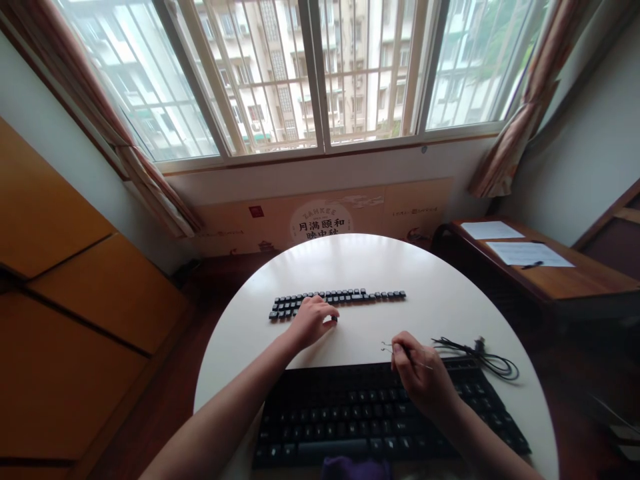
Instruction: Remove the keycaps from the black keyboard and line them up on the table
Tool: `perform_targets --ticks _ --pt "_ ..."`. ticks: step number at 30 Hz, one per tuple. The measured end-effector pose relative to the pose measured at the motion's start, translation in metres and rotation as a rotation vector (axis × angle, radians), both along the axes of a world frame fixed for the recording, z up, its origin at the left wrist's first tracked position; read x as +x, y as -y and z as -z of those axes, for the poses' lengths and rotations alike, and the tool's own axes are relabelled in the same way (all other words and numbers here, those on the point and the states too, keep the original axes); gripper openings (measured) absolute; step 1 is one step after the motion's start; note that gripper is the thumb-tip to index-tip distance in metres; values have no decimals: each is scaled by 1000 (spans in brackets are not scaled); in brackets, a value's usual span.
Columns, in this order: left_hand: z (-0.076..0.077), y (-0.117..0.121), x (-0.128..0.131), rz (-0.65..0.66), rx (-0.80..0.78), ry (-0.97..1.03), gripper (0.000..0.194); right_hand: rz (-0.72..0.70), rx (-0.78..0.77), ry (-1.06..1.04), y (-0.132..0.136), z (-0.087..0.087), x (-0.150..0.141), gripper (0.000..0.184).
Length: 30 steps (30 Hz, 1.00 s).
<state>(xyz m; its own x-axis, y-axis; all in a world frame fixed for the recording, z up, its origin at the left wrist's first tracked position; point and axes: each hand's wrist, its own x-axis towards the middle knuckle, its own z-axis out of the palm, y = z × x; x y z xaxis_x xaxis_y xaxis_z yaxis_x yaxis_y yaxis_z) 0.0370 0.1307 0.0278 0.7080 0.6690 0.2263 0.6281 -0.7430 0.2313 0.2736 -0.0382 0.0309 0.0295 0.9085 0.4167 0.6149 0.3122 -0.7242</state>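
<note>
My left hand (313, 320) is closed in a pinch on a small black keycap (335, 319), at the near side of the laid-out keycaps (357, 297). Those keycaps stand in rows on the white round table, and my hand hides some of them. In my right hand (417, 367), fingers closed, is a thin wire keycap puller (385, 347) with its bent tips pointing left. That hand is over the upper right part of a black keyboard (330, 415). Many keys still sit on the keyboard, while its upper left part shows bare dark rows.
The keyboard's coiled black cable (493, 363) lies on the right of the white table (345, 257). A wooden desk (560, 283) with papers (530, 254) and a pen stands beyond on the right. Wooden cabinets (65, 360) are at the left, under a barred window and curtains.
</note>
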Motion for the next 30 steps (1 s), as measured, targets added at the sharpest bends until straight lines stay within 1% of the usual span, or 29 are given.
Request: perform_targets --ticks 4,8,13,18,30 --pt "1 -5 -7 -14 27 -45 8 -14 21 -17 0 -1 2 24" --pt "-4 -11 -14 -33 54 -88 8 -36 62 -26 0 -2 4 24" --pt "-9 -14 -17 -63 86 -104 11 -63 65 -26 1 -4 4 23" --pt "-7 -16 -15 -87 105 -103 12 -75 101 -42 3 -2 4 23" --pt "-5 -16 -14 -100 110 -105 12 -109 90 -45 5 1 2 24"
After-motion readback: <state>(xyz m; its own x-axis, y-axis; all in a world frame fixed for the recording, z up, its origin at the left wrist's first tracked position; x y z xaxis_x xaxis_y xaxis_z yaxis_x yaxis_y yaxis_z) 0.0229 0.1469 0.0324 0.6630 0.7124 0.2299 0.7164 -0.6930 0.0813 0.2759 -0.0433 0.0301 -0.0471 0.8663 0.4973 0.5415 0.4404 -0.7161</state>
